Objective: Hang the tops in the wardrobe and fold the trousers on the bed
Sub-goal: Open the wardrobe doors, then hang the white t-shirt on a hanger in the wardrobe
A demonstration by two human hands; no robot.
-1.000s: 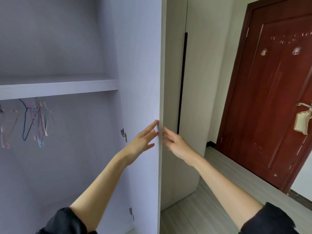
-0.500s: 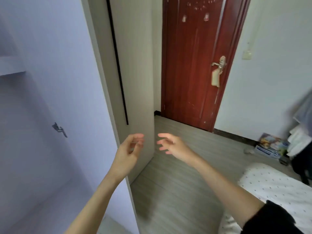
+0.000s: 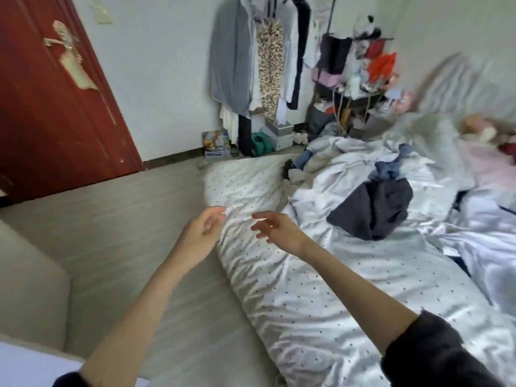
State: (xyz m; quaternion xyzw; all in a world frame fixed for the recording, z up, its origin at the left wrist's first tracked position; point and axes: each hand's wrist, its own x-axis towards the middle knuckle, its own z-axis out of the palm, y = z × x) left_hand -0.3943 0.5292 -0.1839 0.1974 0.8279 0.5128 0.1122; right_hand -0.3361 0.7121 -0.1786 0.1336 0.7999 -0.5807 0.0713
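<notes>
A bed [image 3: 321,317] with a white dotted cover fills the right half of the view. On it lies a heap of clothes: a dark grey garment [image 3: 371,208], pale blue and white tops [image 3: 343,157] and a blue piece [image 3: 391,169]. My left hand [image 3: 199,236] hangs over the bed's near corner with loosely curled fingers, holding nothing. My right hand [image 3: 275,229] is just beside it above the cover, fingers relaxed and spread, empty. Both hands are well short of the clothes heap. The wardrobe's edge [image 3: 28,289] shows at the lower left.
A red-brown door [image 3: 55,107] stands at the left. Clothes hang on a rack [image 3: 259,60] against the far wall, next to a cluttered stand [image 3: 354,79]. Boxes [image 3: 217,143] sit on the floor by the wall. Grey wood floor [image 3: 125,224] lies between wardrobe and bed.
The view has swung right from the wardrobe's open door to the bed. Both hands left the door's edge and now hover, empty, over the bed's corner.
</notes>
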